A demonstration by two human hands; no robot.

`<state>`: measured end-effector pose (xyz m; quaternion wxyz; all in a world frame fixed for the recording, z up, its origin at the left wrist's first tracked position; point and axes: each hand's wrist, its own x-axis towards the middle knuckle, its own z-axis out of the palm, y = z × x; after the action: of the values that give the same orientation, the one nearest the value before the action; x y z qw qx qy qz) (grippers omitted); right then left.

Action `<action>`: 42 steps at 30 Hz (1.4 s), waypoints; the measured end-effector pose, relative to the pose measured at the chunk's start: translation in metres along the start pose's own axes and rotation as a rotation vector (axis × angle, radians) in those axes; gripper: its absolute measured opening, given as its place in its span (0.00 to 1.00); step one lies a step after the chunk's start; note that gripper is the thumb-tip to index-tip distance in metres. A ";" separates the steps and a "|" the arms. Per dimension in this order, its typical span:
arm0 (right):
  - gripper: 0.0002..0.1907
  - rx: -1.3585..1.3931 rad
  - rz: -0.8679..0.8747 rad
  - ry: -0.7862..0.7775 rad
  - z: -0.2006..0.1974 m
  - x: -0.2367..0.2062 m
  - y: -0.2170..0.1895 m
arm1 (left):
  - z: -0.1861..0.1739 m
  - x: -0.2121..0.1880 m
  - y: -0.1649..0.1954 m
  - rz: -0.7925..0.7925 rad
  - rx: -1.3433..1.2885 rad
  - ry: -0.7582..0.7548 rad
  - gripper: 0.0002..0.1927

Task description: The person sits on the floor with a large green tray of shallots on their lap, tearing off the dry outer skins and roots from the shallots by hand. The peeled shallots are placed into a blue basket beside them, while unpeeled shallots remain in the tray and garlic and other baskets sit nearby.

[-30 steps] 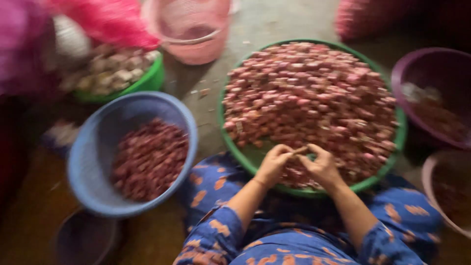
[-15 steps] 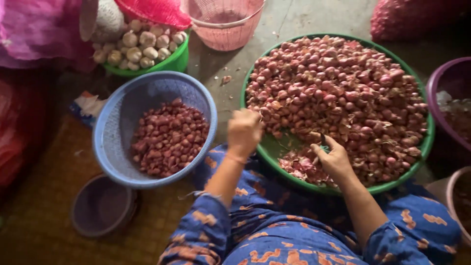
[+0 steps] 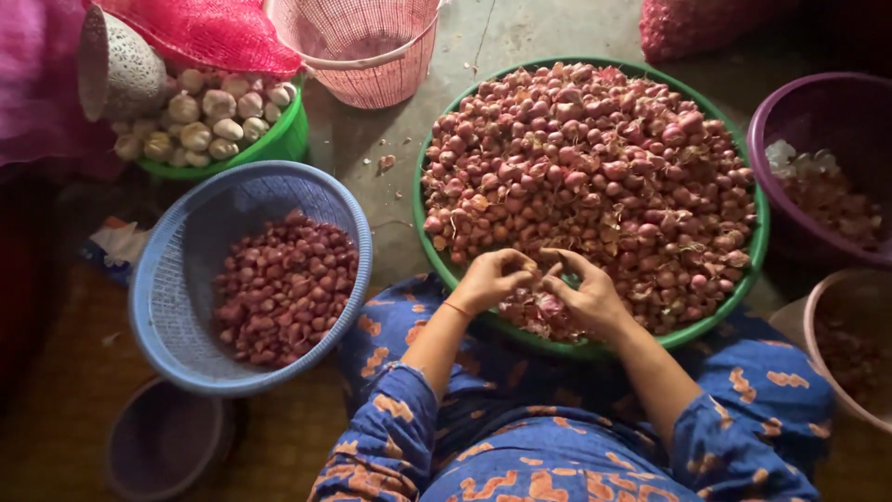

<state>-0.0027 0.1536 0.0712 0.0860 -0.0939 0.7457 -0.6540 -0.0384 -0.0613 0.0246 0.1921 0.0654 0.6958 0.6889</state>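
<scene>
A blue basket [image 3: 177, 279] of peeled shallots is sitting well left of the left hand [image 3: 492, 279]. Both hands, left and right hand [image 3: 581, 293], are pinching one shallot [image 3: 542, 271] between curled fingers, over the green basin's [image 3: 757, 251] near rim.

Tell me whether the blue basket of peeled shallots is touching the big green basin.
Apart. The head view shows a strip of bare grey floor between the blue basket's rim and the green basin's rim, with no overlap at any point.
</scene>
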 end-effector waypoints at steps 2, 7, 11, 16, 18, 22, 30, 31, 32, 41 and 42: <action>0.16 -0.010 0.001 -0.041 0.003 0.006 -0.005 | 0.009 -0.004 0.004 0.127 0.029 0.023 0.10; 0.07 0.166 0.187 0.077 0.000 0.007 0.001 | 0.028 -0.003 -0.004 0.147 -0.316 0.026 0.14; 0.08 0.026 0.064 0.144 -0.006 0.005 0.017 | 0.043 0.004 -0.016 0.155 -0.390 0.102 0.14; 0.20 0.092 0.124 -0.021 -0.011 0.002 0.025 | 0.041 0.007 -0.024 0.166 -0.431 0.149 0.12; 0.21 -0.043 0.088 -0.051 -0.008 -0.001 0.026 | 0.039 0.007 -0.025 0.169 -0.386 0.160 0.12; 0.17 -0.136 0.044 -0.038 -0.003 -0.005 0.028 | 0.039 0.005 -0.025 0.171 -0.333 0.170 0.12; 0.08 0.233 0.060 -0.042 0.002 -0.003 0.046 | 0.037 0.002 -0.025 0.189 -0.372 0.083 0.09; 0.07 0.239 0.054 -0.029 0.004 -0.003 0.049 | 0.036 0.002 -0.026 0.190 -0.386 0.072 0.09; 0.07 0.247 0.050 -0.015 0.005 -0.003 0.051 | 0.036 0.003 -0.027 0.190 -0.401 0.060 0.09; 0.06 0.130 0.007 0.104 0.008 -0.001 0.047 | 0.039 -0.003 -0.020 0.147 -0.354 -0.016 0.10; 0.07 0.135 0.036 0.096 0.006 0.000 0.041 | 0.039 -0.003 -0.017 0.155 -0.435 -0.008 0.10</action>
<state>-0.0019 0.1527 0.0298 0.0680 -0.0428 0.7049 -0.7047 -0.0181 -0.0266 0.0090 0.1509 0.0787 0.5230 0.8352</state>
